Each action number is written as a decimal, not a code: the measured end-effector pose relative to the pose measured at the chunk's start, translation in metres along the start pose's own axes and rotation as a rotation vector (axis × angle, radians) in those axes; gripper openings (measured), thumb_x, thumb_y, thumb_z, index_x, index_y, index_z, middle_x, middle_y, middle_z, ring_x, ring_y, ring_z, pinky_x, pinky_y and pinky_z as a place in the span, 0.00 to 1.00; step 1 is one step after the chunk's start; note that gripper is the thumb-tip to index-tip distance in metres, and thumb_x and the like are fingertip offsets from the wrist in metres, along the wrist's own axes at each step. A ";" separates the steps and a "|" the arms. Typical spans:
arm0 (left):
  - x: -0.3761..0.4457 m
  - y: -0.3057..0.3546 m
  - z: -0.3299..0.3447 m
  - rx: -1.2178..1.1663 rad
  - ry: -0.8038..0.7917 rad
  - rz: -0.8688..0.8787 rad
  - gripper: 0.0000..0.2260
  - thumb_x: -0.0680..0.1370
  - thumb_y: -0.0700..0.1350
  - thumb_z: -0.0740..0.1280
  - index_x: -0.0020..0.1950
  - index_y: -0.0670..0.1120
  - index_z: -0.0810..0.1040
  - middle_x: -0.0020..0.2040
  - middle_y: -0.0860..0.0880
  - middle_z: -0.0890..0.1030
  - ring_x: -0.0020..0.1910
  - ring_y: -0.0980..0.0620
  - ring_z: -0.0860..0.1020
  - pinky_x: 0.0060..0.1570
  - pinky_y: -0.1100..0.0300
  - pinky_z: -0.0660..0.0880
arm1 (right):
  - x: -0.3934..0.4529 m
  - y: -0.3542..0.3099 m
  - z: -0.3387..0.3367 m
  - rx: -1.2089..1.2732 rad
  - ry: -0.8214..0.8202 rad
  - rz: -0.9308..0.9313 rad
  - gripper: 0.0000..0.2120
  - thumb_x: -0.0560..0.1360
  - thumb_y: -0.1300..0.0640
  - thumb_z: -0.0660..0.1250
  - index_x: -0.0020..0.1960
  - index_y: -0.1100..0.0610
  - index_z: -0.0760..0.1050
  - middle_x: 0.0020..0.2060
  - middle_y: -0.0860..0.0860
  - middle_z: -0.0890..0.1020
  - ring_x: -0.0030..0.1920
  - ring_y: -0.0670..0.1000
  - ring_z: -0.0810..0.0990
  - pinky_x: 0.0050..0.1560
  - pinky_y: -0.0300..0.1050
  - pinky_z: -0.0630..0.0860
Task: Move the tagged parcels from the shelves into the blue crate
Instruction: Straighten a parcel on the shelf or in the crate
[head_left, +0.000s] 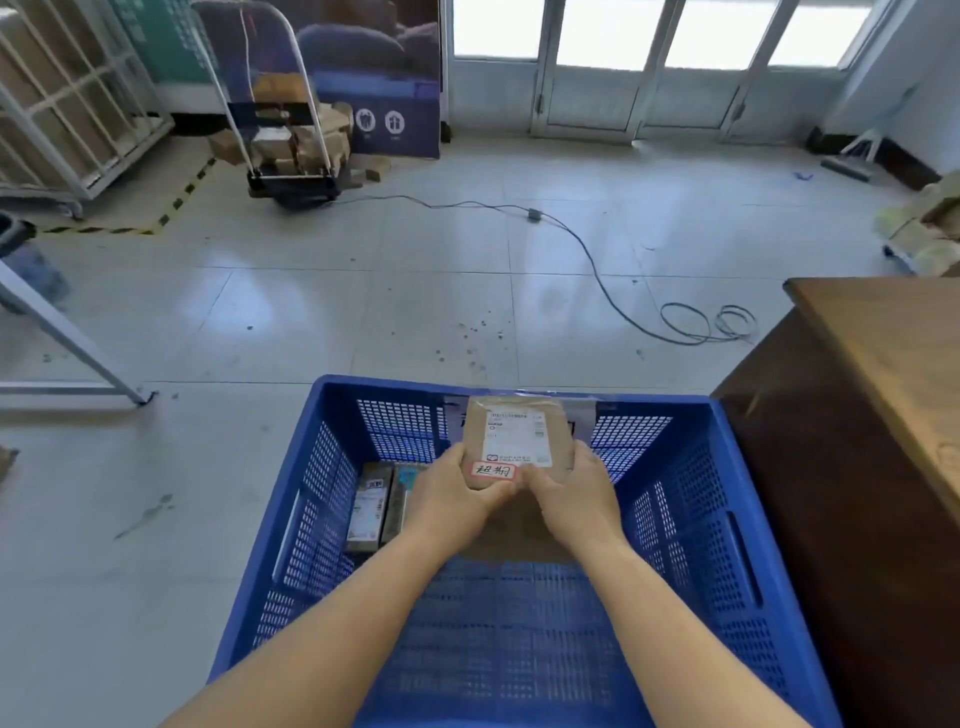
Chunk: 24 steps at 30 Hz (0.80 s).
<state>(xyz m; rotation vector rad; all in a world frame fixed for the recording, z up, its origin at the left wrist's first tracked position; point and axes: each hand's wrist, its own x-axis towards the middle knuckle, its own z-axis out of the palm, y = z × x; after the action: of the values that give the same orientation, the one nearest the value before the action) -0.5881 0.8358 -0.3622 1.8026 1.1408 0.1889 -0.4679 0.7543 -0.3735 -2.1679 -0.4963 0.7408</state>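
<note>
A small brown cardboard parcel (514, 431) with a white shipping label and a red-edged tag is held over the inside of the blue crate (675, 519). My left hand (457, 493) grips its near left corner and my right hand (566, 488) grips its near right corner, thumbs on top. Two narrow parcels (371, 506) lie side by side on the crate floor at the left. Another brown parcel (511, 535) lies flat under my hands, mostly hidden.
The crate stands on a tiled floor. A dark wooden desk (857, 441) is close on the right. A white metal rack leg (67, 332) slants at the left. A cable (587, 249) runs across the floor ahead, and a trolley with boxes (291, 140) stands further back.
</note>
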 end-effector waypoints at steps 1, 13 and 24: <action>0.009 -0.011 0.007 -0.008 -0.020 -0.024 0.21 0.68 0.63 0.73 0.56 0.56 0.74 0.49 0.61 0.81 0.46 0.65 0.77 0.47 0.61 0.77 | 0.008 0.008 0.008 -0.018 -0.010 0.027 0.23 0.71 0.49 0.71 0.62 0.55 0.70 0.56 0.50 0.74 0.52 0.51 0.76 0.49 0.46 0.73; 0.106 -0.143 0.099 -0.007 -0.083 -0.236 0.28 0.71 0.57 0.73 0.67 0.47 0.72 0.53 0.59 0.75 0.50 0.61 0.75 0.45 0.69 0.70 | 0.114 0.137 0.109 -0.146 -0.198 0.165 0.19 0.72 0.50 0.69 0.59 0.56 0.70 0.57 0.51 0.72 0.46 0.49 0.71 0.43 0.44 0.67; 0.182 -0.286 0.189 0.181 -0.102 -0.254 0.24 0.71 0.55 0.73 0.65 0.49 0.75 0.59 0.50 0.76 0.60 0.49 0.74 0.59 0.55 0.72 | 0.191 0.263 0.207 -0.136 -0.369 0.221 0.32 0.67 0.53 0.77 0.66 0.53 0.68 0.58 0.51 0.77 0.57 0.54 0.78 0.53 0.44 0.74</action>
<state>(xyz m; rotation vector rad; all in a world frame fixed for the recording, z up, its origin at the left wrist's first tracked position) -0.5576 0.8848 -0.7459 1.7797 1.3340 -0.1588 -0.4307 0.8112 -0.7526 -2.2425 -0.5093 1.2747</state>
